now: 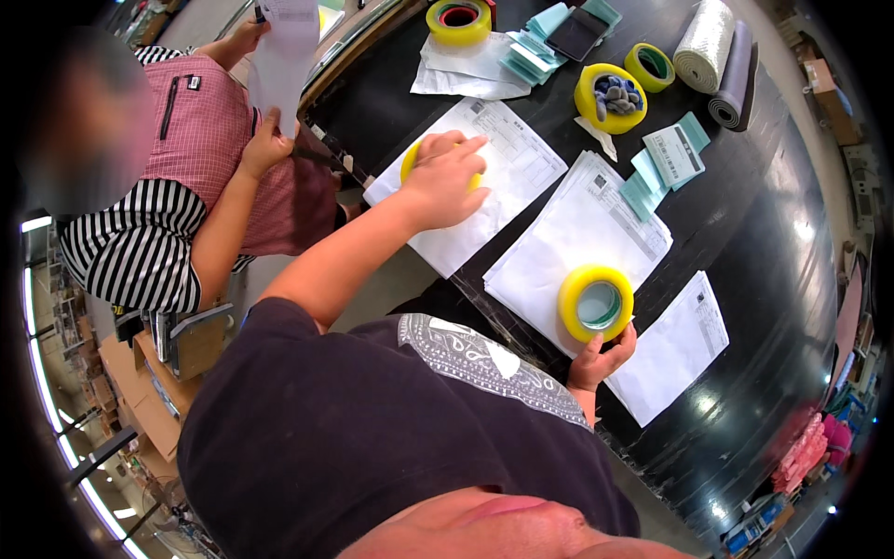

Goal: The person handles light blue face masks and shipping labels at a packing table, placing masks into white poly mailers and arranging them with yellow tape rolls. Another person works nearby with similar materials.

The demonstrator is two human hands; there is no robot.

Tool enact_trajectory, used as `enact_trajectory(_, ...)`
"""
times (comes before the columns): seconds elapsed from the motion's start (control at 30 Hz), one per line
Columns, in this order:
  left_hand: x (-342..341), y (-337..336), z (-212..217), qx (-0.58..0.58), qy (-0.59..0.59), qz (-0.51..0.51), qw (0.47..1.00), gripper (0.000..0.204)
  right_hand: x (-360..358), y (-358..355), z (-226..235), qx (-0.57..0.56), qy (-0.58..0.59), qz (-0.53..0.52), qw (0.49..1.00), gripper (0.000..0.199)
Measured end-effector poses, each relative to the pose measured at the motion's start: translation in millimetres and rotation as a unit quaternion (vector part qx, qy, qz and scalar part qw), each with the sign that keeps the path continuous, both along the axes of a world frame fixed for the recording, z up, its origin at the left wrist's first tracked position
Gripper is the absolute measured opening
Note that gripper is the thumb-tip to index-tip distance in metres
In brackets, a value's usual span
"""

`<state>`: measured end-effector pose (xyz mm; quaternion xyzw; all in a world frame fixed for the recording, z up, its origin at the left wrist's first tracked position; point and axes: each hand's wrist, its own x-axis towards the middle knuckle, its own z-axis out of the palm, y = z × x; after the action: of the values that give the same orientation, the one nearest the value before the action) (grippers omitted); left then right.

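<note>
My left hand (445, 179) lies flat over a yellow tape roll (410, 160), pressing it onto a white printed sheet (521, 163) at the near edge of the black table (745, 242). The roll is mostly hidden under my fingers. My right hand (602, 359) grips the lower rim of a second yellow tape roll (596, 303). That roll stands tilted on a stack of white papers (577, 233). Another white sheet (675, 349) lies just to the right of it.
A person in a pink apron and striped shirt (186, 177) stands at the left holding a paper (284, 56). Farther back are more tape rolls (458, 20) (649, 65), a roll filled with grey items (610, 98), teal slips (675, 154), rolled mats (717, 47) and a phone (577, 33).
</note>
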<state>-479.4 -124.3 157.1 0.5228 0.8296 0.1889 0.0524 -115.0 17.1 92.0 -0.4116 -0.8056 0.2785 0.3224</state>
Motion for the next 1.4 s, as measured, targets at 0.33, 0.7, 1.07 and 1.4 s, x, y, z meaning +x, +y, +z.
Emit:
enact_trajectory(0.33,7.1,44.9,-39.9,-0.171,0.065,-0.016,0.983,0.038,3.6,1.3,-5.0,0.024,0.006,0.005,1.000,0.055)
enact_trajectory(0.7,11.1,50.0,-29.0,-0.200,0.021,-0.012,0.979,0.036,3.8,0.6,-6.9,0.012,0.017,0.004,1.000,0.053)
enact_trajectory(1.07,24.4,57.4,-26.5,-0.098,0.027,-0.029,0.994,0.033,5.1,2.9,-7.3,-0.011,0.030,0.008,0.999,0.052)
enact_trajectory(1.4,77.1,1.2,-19.8,0.036,0.149,-0.152,0.976,0.023,14.3,2.5,-12.9,-0.006,0.016,-0.002,1.000,0.059)
